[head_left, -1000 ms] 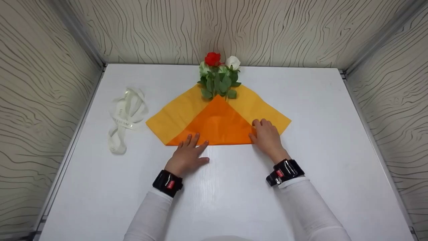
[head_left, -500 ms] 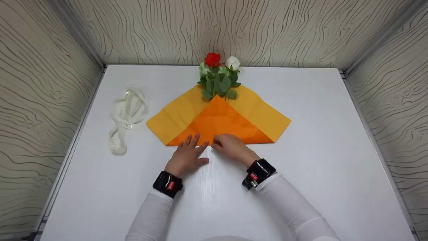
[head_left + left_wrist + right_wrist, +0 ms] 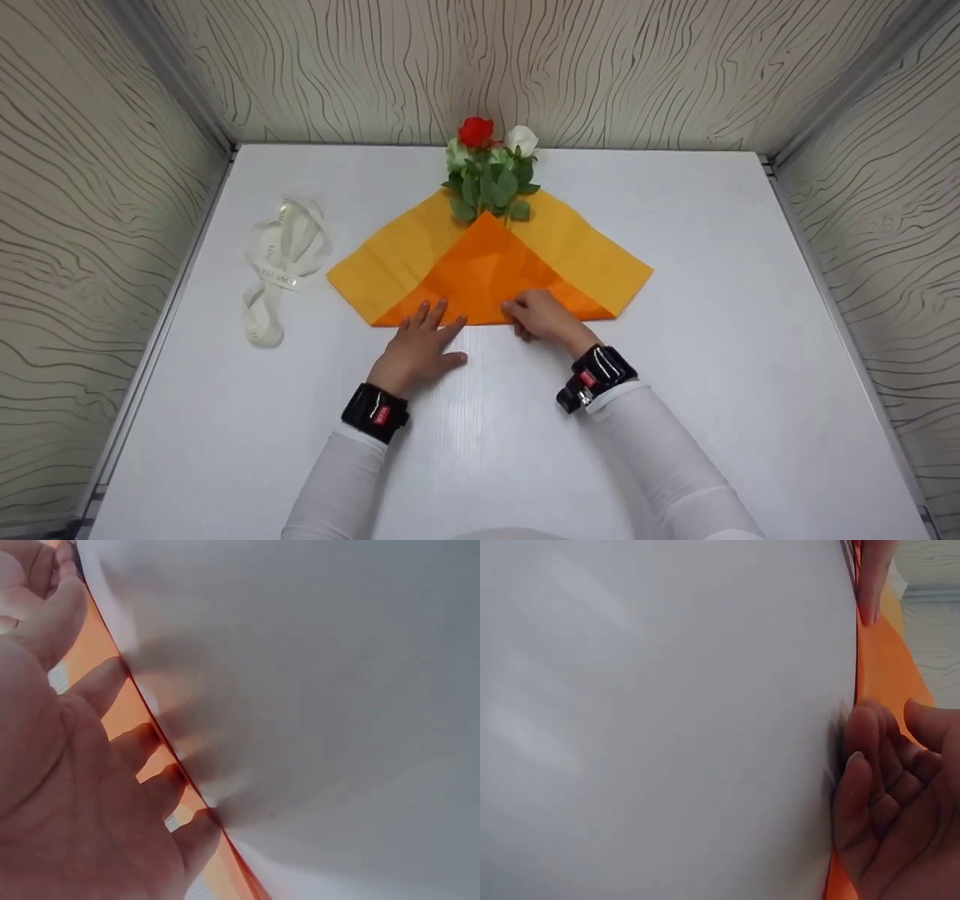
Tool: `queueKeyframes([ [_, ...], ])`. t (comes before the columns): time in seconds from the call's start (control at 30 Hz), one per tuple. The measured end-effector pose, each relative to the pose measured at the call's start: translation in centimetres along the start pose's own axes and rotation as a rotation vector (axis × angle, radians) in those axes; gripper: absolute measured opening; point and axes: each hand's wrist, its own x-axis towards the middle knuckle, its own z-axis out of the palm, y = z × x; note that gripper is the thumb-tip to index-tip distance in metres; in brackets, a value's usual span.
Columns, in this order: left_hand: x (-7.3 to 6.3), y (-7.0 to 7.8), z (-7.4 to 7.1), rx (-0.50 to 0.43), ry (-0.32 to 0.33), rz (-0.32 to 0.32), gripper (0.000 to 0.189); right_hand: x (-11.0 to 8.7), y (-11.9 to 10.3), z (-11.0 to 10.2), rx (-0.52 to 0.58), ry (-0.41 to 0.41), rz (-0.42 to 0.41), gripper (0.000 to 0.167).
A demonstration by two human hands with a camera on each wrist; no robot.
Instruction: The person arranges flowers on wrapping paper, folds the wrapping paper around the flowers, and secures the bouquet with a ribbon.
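An orange sheet of wrapping paper (image 3: pixel 484 262), yellow on its other side, lies on the table with its lower part folded up into a triangle. A bunch of artificial roses (image 3: pixel 491 172), red, white and pale green with leaves, sticks out past the fold's tip; the stem ends are hidden beneath it. My left hand (image 3: pixel 418 352) has its fingers spread, and their tips press the folded edge left of centre. Right of centre, my right hand (image 3: pixel 545 316) rests curled on the same edge. The right wrist view shows its curled fingers (image 3: pixel 862 735) against the crease, the thumb apart.
A loose heap of cream ribbon (image 3: pixel 281 255) with printed lettering lies left of the paper. The white table (image 3: pixel 480 450) is enclosed by wood-patterned panels (image 3: pixel 480 67) at the back and sides.
My right hand has moved from the paper's right part in to the middle of the folded edge, then slightly back right, its fingers now curled. The left hand has stayed put.
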Motion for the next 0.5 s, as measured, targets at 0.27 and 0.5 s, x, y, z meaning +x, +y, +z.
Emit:
queueKeyframes([
  [0.27, 0.1, -0.4, -0.4, -0.065, -0.055, 0.001, 0.066, -1.4, 4.0, -4.3, 0.149, 0.020, 0.142, 0.045],
  [0.5, 0.8, -2.4, -1.8, -0.318, -0.126, 0.008, 0.063, -3.4, 6.6, -6.9, 0.183, 0.040, 0.180, 0.054],
])
